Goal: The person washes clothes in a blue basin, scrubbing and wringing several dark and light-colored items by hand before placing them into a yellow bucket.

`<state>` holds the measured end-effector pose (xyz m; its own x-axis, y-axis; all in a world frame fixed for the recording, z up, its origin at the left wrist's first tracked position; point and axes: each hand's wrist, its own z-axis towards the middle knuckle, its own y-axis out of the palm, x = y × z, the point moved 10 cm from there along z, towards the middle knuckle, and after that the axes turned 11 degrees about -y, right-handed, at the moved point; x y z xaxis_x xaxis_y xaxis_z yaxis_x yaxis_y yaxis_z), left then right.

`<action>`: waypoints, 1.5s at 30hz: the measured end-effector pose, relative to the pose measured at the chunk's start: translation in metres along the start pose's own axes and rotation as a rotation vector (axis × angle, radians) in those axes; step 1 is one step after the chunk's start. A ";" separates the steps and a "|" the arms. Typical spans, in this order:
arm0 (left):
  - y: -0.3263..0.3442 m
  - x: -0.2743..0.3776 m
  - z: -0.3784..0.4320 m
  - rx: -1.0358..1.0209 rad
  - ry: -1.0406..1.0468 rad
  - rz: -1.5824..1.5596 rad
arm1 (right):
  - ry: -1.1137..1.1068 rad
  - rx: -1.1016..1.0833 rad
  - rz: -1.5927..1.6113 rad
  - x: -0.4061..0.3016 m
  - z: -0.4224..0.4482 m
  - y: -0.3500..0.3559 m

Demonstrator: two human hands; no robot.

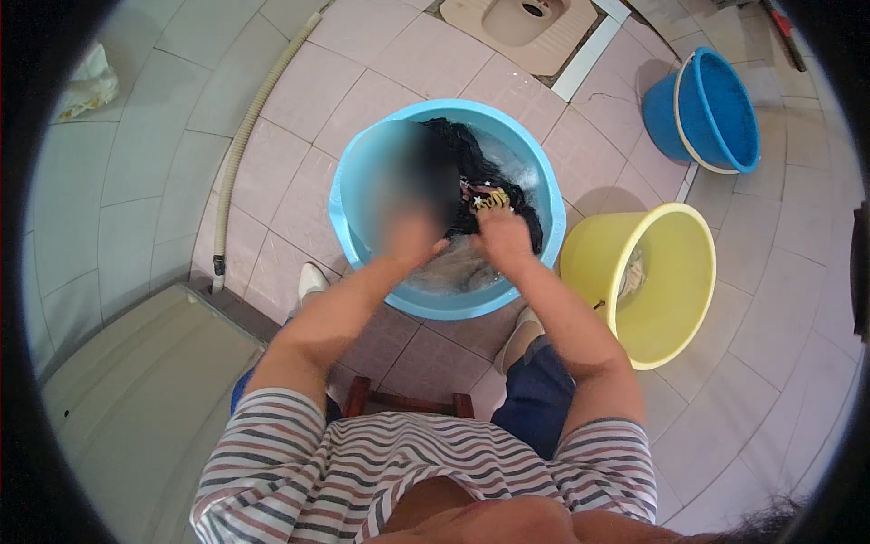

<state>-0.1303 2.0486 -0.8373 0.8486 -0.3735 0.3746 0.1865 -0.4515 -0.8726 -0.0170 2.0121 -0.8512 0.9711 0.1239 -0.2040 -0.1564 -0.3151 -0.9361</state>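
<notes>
A light blue plastic basin (450, 109) sits on the tiled floor between my feet, holding sudsy water (462, 268) and a black garment (469, 160). The garment bears a printed patch (491, 198) with white stars and yellow figures. My right hand (504, 239) has its fingers bent over the cloth just below this print and appears to grip it. Beside it, on the left of the basin, is my left hand (413, 239). A blurred patch covers most of its fingers, so what they hold is hidden.
To the right, a yellow bucket (588, 255) lies tilted with a pale cloth (632, 275) inside. A blue bucket (663, 119) stands farther back. Beyond the basin is a squat toilet (469, 20). A ribbed hose (238, 146) runs along the left wall. Below me shows a wooden stool (357, 396).
</notes>
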 end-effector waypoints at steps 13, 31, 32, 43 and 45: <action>-0.021 -0.074 0.059 -0.214 -0.119 -1.172 | 0.201 0.062 1.113 0.064 -0.016 -0.003; -0.148 -0.015 0.041 0.259 0.157 -0.197 | 0.197 0.389 0.295 0.057 -0.026 -0.090; -0.152 -0.016 0.043 0.262 0.158 -0.191 | 0.188 0.343 0.229 0.055 -0.023 -0.089; -0.108 -0.040 0.008 -0.378 0.155 -0.523 | 0.411 0.492 1.574 0.122 -0.041 -0.026; -0.112 -0.033 0.005 -0.553 0.111 -0.529 | 0.289 0.037 1.685 0.093 -0.041 -0.024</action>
<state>-0.1765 2.1153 -0.7537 0.6554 -0.0611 0.7528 0.2542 -0.9207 -0.2960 0.0849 1.9923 -0.8357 -0.2621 -0.4605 -0.8481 -0.9649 0.1113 0.2377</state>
